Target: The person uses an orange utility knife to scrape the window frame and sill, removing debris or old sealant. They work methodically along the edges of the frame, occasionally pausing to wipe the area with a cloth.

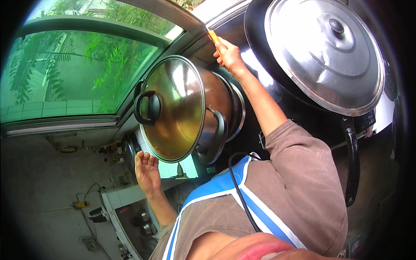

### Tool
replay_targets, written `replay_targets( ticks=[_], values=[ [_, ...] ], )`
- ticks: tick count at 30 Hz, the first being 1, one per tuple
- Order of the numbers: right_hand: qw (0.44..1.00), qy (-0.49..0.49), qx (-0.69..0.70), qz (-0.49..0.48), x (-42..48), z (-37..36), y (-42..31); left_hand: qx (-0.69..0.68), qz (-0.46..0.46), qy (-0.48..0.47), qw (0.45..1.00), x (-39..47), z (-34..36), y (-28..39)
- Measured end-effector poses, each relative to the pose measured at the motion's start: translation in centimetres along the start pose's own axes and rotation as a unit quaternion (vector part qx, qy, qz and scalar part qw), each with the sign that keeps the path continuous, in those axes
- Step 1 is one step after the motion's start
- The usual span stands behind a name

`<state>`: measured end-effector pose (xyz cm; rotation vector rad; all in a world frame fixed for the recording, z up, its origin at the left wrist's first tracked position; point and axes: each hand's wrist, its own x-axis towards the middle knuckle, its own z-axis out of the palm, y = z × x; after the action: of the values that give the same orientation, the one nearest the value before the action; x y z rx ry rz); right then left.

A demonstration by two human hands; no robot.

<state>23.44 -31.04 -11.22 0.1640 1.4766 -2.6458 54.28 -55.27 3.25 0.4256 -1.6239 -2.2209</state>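
My right hand (228,56) grips the orange handle (214,36) of a slim tool. Only a short pale bit of its far end shows against the window frame (191,24), so its kind is unclear. My left hand (148,174) is raised, palm showing and fingers loosely bent, with nothing in it. It is nearest to the lower rim of a glass lid (177,130) with a black knob. That lid covers a large steel stockpot (216,94) with black side handles, between my two hands. Whether my left fingers touch the rim cannot be told.
A black wok (260,42) under a domed metal lid (321,65) stands at the right, its long handle (351,162) pointing towards me. Green-tinted window glass (74,74) is at the upper left. Wall wires (92,227) and a white-edged counter (113,211) lie lower left.
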Motion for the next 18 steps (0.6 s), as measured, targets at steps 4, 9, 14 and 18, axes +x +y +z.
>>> replay_targets(
  ticks=[4,9,14,18],
  values=[
    [1.0,-0.01,-0.007,-0.02,-0.7,0.9,-0.9,0.0,0.001,0.021,1.0,0.0,0.0,-0.1],
    [1.0,-0.009,-0.023,-0.01,1.1,0.0,0.0,-0.005,0.0,0.009,1.0,0.4,0.2,-0.2],
    [0.999,-0.008,-0.012,-0.047,-0.6,1.4,-1.1,-0.006,-0.004,0.002,1.0,0.7,-0.2,-0.3],
    [0.999,0.016,-0.049,-0.014,0.6,0.5,0.4,-0.006,-0.006,0.009,1.0,0.9,-0.4,-0.1]
  ],
)
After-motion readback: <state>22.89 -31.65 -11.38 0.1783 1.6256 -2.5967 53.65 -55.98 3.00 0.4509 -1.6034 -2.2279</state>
